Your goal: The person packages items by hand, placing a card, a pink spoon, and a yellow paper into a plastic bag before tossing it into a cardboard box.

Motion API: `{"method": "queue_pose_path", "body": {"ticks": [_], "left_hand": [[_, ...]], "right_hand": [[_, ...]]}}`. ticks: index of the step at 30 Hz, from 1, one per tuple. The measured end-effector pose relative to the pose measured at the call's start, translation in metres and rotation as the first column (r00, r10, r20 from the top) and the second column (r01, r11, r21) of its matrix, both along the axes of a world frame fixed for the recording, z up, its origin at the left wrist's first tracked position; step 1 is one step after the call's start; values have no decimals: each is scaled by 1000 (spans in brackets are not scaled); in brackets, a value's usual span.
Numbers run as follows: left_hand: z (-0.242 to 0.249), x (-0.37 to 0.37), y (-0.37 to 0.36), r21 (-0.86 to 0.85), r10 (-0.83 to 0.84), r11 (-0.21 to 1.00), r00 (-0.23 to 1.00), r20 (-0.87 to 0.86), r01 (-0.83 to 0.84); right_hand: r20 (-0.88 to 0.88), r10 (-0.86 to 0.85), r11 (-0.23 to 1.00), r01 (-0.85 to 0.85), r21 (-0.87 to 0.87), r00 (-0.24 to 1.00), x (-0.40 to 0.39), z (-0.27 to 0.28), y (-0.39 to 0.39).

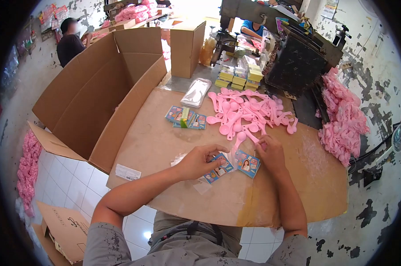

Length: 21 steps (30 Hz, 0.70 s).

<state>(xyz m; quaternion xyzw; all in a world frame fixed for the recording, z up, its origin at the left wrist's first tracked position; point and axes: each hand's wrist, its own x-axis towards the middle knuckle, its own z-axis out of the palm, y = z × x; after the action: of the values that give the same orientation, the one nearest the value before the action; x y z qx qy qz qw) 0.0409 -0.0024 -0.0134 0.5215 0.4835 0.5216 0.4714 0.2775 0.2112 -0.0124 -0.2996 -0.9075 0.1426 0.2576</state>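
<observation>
My left hand (199, 162) is closed over blue printed cards (222, 169), its thumb lying on them and its index finger reaching toward a pink measuring spoon (239, 138). Thin clear plastic lies around these cards; its exact shape is hard to make out. Another blue card (247, 164) with a person's picture lies between my hands. My right hand (271, 154) pinches the end of a pink spoon at the near edge of a spread pile of pink spoons (242, 113). Its fingertips partly hide that handle.
A large open cardboard box (134, 104) stands at the left. Banded card stacks (185, 117), a clear plastic pack (196, 93) and yellowish stacks (239, 77) lie beyond. A dark machine (295, 60) and pink bagged items (344, 119) are at the right. Other people sit farther back.
</observation>
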Motion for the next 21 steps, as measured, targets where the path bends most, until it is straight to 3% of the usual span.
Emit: {"method": "queue_pose_path", "body": {"ticks": [3,6,9,12,15,17,18,21], "left_hand": [[3,-2,0,-20,-28,999,995,-98,27],[-7,0,3,49,-30,998,1000,-7,30],[-4,1,1,13,-28,1000,1000,-6,28],[-4,0,2,5,-38,999,999,-10,38],[-1,1,1,51,-43,998,996,72,40],[-3,2,0,65,-59,997,992,113,52],[-2,2,0,75,-65,996,989,131,55],[10,1,-5,29,-56,998,998,18,56]], "right_hand": [[-174,-5,970,-38,-242,985,0,4,-6],[-156,8,972,-45,-231,988,-1,3,-7],[-45,-11,999,9,-31,999,-2,-4,-6],[4,-25,995,25,-94,1000,1,1,-7],[-309,-100,924,-27,-383,946,-3,22,-21],[-462,-27,793,-263,-550,886,-6,29,-31],[-540,-5,700,-383,-603,842,-9,34,-37],[-620,31,579,-520,-628,784,-27,61,-72]]}}
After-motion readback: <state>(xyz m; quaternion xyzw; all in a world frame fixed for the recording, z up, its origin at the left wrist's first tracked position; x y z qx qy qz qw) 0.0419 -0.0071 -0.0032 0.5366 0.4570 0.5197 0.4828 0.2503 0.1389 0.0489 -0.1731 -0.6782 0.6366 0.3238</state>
